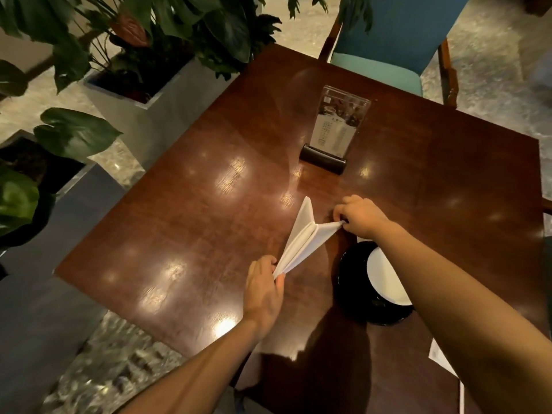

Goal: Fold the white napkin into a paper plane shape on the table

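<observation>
The wooden desk fills the middle of the frame, its polished top lit with glare spots. A blue chair is tucked in at the upper right, and leafy plants are banked along the upper left. A black plate sits at lower right, partly hidden under the forearm and just beside the work. A menu stand is parked above centre, well apart from it.

Just below centre, the white napkin is already shaped like a plane, with a centre ridge and two wings spread in a V. Its nose is pinched by the left hand, fingers closed on the point, probably to anchor it. The right wing tip is gripped by the right hand, fingers curled tight on the cloth, and it seems to be drawn outward so the wing is pulled flat. The fold looks nearly done. Whether the napkin's underside touches the desk cannot be told.
</observation>
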